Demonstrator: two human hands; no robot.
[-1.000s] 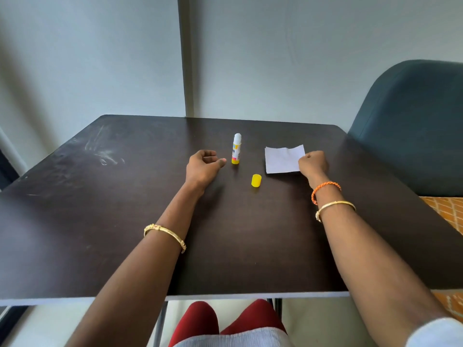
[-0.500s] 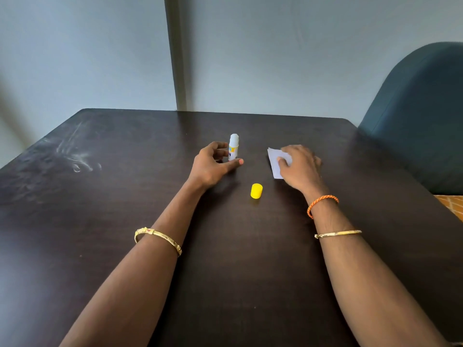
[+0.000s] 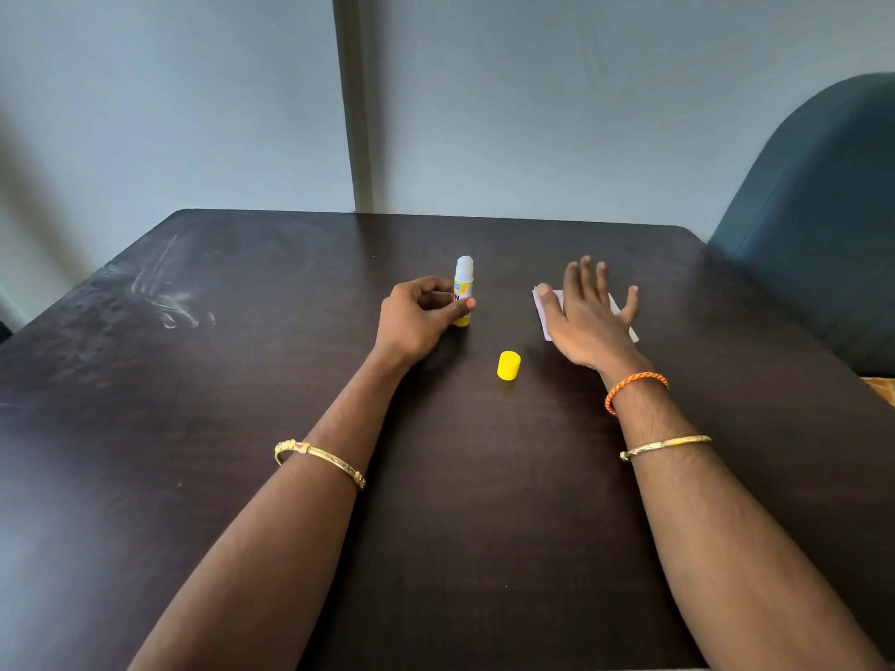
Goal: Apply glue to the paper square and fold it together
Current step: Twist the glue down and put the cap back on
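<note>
Paper [image 3: 546,312] lies flat on the table [image 3: 242,380], pinned under the spread right hand [image 3: 588,322] to steady it; left hand [image 3: 419,319] pinches the uncapped, upright glue [image 3: 463,288], cap [image 3: 508,365] between them.

Left hand [image 3: 416,322], formerly curled at 9 o'clock of the upright glue stick [image 3: 463,289], now closes thumb and fingers on its barrel. Right hand [image 3: 588,317], formerly fisted at the 3 o'clock edge of the paper square [image 3: 547,309], now spreads over it, hiding most.
</note>
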